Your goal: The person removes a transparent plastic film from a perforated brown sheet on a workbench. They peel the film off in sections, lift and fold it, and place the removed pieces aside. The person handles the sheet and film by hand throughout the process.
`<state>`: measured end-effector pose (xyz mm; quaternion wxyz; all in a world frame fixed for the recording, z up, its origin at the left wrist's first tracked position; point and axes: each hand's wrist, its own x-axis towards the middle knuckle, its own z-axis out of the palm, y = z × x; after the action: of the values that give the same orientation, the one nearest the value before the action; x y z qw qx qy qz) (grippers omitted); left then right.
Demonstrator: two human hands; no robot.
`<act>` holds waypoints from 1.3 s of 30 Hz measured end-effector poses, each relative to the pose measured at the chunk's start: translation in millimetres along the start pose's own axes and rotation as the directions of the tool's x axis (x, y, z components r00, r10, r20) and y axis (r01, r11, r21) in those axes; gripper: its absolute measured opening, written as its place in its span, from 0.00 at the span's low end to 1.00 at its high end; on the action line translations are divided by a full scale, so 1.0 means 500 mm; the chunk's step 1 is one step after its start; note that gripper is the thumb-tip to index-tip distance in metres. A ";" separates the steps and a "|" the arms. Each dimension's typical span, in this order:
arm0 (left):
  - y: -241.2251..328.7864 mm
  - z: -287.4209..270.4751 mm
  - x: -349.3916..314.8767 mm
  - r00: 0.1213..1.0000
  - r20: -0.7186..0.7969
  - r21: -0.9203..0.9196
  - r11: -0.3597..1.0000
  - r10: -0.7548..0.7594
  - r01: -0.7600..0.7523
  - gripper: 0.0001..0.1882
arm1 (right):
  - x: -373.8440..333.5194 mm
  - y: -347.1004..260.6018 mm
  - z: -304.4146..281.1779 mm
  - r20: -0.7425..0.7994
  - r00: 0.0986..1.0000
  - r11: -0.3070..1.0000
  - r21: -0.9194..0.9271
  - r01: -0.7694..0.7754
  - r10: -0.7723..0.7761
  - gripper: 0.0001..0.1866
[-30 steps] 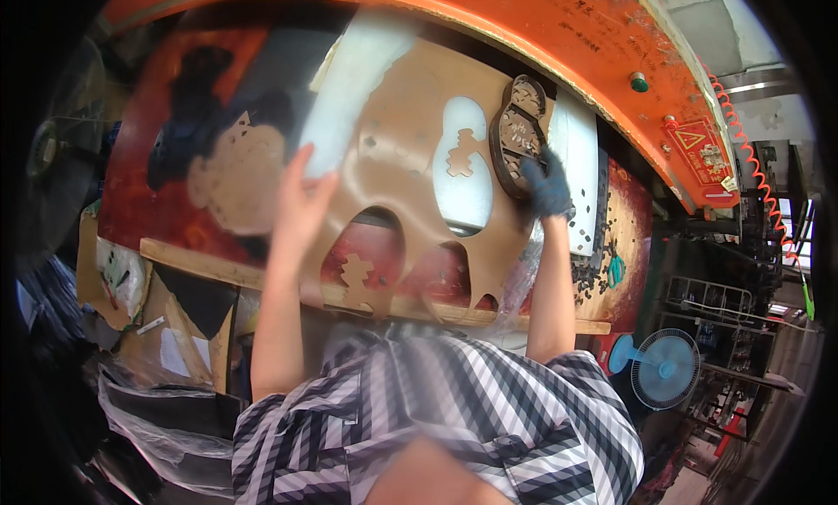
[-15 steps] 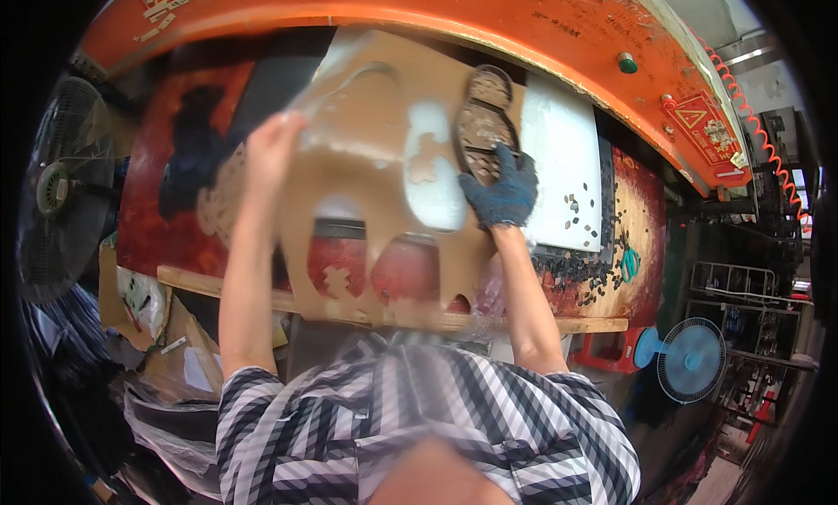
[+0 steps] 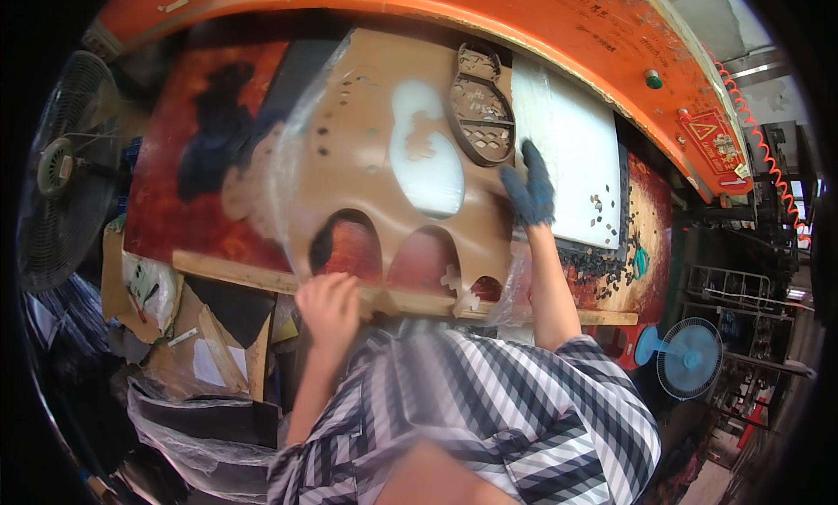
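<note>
Head view: brown cut-out sheet [image 3: 367, 182] w/ shoe-sole-shaped holes, lying across red work bed [image 3: 192, 191], near its front edge. Left hand [image 3: 330, 306], bare, fingers curled gripping sheet's front edge. Right hand [image 3: 529, 189], blue glove, fingers closed on sheet's right edge, beside white board [image 3: 572, 169]. Orange machine arm [image 3: 524, 25] above.

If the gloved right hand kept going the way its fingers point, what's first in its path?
Likely the white sheet: the right hand points up at its edge, beside the brown cut-out sheet. Depth is unclear.
</note>
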<state>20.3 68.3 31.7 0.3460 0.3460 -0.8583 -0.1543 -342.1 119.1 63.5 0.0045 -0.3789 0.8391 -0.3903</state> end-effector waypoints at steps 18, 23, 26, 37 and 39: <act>-0.032 0.168 0.058 0.988 -0.122 0.142 0.983 -0.097 0.114 0.09 | 0.010 0.077 0.034 -0.174 0.904 0.843 -0.462 0.276 -0.391 0.11; -0.037 0.213 0.151 0.991 -0.104 0.120 0.988 -0.086 0.098 0.14 | 0.143 0.099 0.036 -0.147 0.951 0.917 -0.341 0.209 -0.272 0.13; -0.081 0.212 0.194 0.997 -0.077 0.033 0.999 -0.015 0.018 0.19 | 0.222 0.105 0.009 -0.168 0.965 0.923 0.362 -0.129 0.201 0.16; -0.196 0.184 0.364 0.936 0.344 0.186 0.972 0.072 -0.143 0.35 | 0.425 0.000 -0.206 -0.218 0.815 0.405 0.914 -0.022 0.536 0.14; -0.208 0.195 0.401 0.958 0.273 0.210 0.966 0.089 -0.149 0.33 | 0.367 0.013 -0.163 -0.320 0.827 0.478 0.876 0.071 0.462 0.13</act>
<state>-101.6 -144.1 7.4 0.1965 0.3076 -0.9278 -0.0777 -501.7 57.5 168.8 0.0133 -0.1020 0.5378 -0.8368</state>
